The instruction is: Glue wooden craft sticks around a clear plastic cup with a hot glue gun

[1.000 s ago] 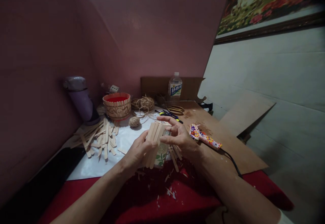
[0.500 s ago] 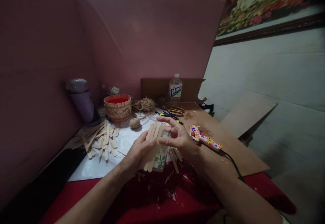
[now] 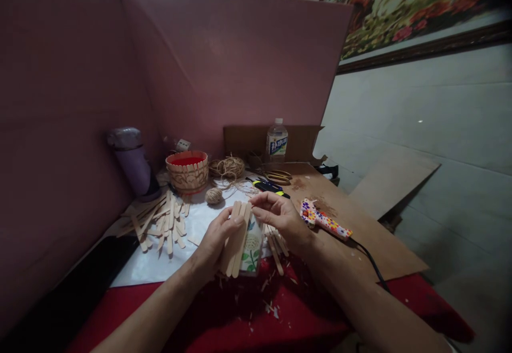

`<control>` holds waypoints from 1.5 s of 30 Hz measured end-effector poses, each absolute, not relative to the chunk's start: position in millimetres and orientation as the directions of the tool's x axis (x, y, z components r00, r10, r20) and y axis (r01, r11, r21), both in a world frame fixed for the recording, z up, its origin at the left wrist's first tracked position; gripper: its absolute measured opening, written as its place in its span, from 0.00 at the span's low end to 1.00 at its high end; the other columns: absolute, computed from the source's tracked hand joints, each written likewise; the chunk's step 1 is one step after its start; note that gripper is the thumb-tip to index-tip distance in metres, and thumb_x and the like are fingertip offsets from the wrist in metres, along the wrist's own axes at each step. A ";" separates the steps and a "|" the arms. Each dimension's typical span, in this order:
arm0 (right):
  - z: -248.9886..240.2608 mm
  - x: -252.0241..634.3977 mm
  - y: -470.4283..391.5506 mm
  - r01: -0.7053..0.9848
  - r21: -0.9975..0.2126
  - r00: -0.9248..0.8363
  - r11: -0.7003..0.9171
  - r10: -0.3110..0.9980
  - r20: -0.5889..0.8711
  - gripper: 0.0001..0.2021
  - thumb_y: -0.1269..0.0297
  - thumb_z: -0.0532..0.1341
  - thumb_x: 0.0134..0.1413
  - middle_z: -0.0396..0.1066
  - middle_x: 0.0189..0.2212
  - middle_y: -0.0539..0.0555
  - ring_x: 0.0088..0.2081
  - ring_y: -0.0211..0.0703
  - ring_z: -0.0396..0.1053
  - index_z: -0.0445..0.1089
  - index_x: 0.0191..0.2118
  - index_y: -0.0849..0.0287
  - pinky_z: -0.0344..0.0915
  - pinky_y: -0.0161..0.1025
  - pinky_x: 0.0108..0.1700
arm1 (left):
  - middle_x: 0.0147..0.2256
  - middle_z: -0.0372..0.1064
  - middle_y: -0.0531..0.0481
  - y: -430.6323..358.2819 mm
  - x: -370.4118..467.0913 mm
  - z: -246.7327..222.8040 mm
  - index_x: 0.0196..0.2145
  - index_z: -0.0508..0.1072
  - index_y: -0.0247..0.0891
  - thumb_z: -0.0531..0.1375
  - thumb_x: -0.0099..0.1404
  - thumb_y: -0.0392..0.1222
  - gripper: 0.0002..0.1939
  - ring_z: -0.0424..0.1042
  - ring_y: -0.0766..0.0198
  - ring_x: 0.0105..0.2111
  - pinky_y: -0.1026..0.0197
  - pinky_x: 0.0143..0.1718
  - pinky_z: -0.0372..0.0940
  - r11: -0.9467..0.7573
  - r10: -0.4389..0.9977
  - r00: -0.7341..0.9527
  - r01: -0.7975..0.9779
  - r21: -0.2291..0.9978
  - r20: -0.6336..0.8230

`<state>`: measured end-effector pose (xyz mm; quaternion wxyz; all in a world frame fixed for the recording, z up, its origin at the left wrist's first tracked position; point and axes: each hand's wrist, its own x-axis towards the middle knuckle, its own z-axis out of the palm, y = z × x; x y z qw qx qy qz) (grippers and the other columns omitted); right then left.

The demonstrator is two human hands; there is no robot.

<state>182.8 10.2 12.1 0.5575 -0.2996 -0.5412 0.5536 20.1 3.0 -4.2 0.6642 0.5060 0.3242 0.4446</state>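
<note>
My left hand is closed around the left side of a small box printed with green leaves and a pale flower. Flat wooden craft sticks lie side by side lengthwise along the box, and my left thumb rests on them. At the upper end of the sticks, my right hand has its thumb and index finger pinched together beside the rightmost one. Whatever is between those fingertips is too small to make out. More loose craft sticks lie under and beside my right hand.
A pile of craft sticks covers the left of the white sheet. Behind are a stick-covered bowl, twine ball, twine coil, pliers, scissors and bottle. A flowered glue gun lies on cardboard at right.
My right hand's fingers have come together from a spread pose and moved to the upper end of the sticks. More of the printed box shows now. My left hand keeps its hold.
</note>
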 end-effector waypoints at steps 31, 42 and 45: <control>13.3 182.3 7.4 -0.339 -0.930 -0.163 0.141 0.965 0.206 0.16 0.62 0.71 0.40 0.71 0.27 0.48 0.29 0.37 0.68 0.70 0.37 0.58 0.62 0.36 0.34 | 0.35 0.70 0.51 3.4 23.8 -6.2 0.46 0.68 0.39 0.60 0.58 0.51 0.21 0.69 0.60 0.33 0.62 0.33 0.62 0.059 0.929 0.368 -0.208 0.976 0.022; 11.2 183.0 11.7 -0.339 -0.932 -0.160 0.126 0.969 0.189 0.19 0.60 0.72 0.37 0.71 0.26 0.48 0.29 0.38 0.69 0.69 0.37 0.58 0.64 0.37 0.35 | 0.36 0.71 0.46 4.9 26.4 -9.0 0.50 0.66 0.37 0.60 0.59 0.52 0.24 0.71 0.57 0.35 0.59 0.34 0.65 0.172 0.903 0.428 -0.282 0.944 -0.037; 9.5 183.0 14.1 -0.322 -0.941 -0.156 0.106 0.974 0.163 0.20 0.59 0.73 0.37 0.70 0.26 0.47 0.28 0.38 0.69 0.68 0.38 0.58 0.64 0.37 0.33 | 0.37 0.72 0.45 5.7 27.7 -10.1 0.50 0.67 0.36 0.61 0.59 0.53 0.25 0.72 0.57 0.35 0.58 0.35 0.65 0.186 0.902 0.429 -0.289 0.939 -0.046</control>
